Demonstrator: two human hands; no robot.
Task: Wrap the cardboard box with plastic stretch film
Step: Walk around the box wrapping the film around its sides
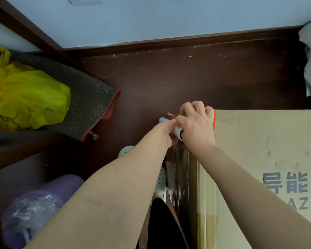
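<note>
At the cardboard box (267, 141) corner our left hand (166, 132) and right hand (196, 126) curl fingers round the film roll (177, 131) — uneven pull could bunch the stretch film (178, 169).

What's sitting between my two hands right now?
The head view shows the stretch film roll there. The left hand and right hand both grip it, at the corner of the cardboard box.

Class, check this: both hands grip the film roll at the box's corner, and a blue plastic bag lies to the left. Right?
No. The head view shows the plastic bag is yellow, not blue. The left hand and right hand do grip the film roll at the corner of the cardboard box.
</note>
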